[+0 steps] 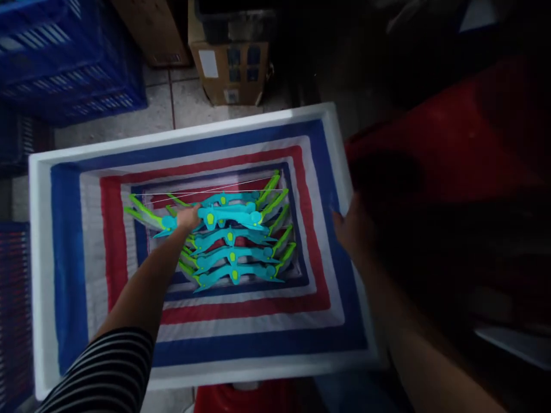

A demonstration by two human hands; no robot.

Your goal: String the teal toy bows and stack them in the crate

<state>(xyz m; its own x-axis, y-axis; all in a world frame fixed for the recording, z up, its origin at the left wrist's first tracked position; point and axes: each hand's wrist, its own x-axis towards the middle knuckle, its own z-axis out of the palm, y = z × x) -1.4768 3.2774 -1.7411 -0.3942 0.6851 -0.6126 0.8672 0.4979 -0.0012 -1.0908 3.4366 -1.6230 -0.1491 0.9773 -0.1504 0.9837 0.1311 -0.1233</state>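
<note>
My left hand (188, 218) is closed round a turquoise toy bow (232, 215) with lime-green limbs and a thin white string. This bow lies level above several matching toy bows (232, 255), which are set in a row on the floor of a large white tub (185, 132). Striped red, white and blue sheeting (69, 269) lines the tub. At the tub's right rim, my right hand (356, 226) grips the edge, thumb on the inner side; its other fingers are lost in shadow.
Blue plastic crates (73, 63) are stacked at the upper left, with another crate (15, 310) at the left edge. A cardboard box (232, 71) stands beyond the tub. Something red (451, 126) lies in the dark at right, and a red object (245, 398) shows below the near rim.
</note>
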